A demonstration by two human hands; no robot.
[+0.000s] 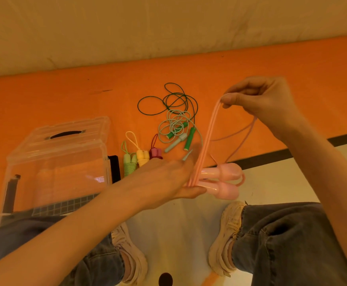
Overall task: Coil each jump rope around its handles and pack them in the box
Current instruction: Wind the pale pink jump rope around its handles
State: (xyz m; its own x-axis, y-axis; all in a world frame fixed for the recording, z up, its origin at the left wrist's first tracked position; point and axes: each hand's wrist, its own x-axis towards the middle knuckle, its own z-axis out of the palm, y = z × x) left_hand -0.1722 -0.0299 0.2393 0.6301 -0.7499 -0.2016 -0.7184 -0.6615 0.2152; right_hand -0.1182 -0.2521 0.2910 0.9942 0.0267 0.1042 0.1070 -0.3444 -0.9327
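The pink jump rope (206,141) runs taut up from its paired handles (224,180), lying crosswise in the left hand (168,178) with fingers clamped round them, to the right hand (259,98), fingers pinching the strands.

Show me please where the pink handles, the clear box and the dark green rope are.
pink handles (227,180): head view, on the upper handle's thick end.
clear box (59,168): head view, on its front wall.
dark green rope (147,98): head view, on the left loop's cord.
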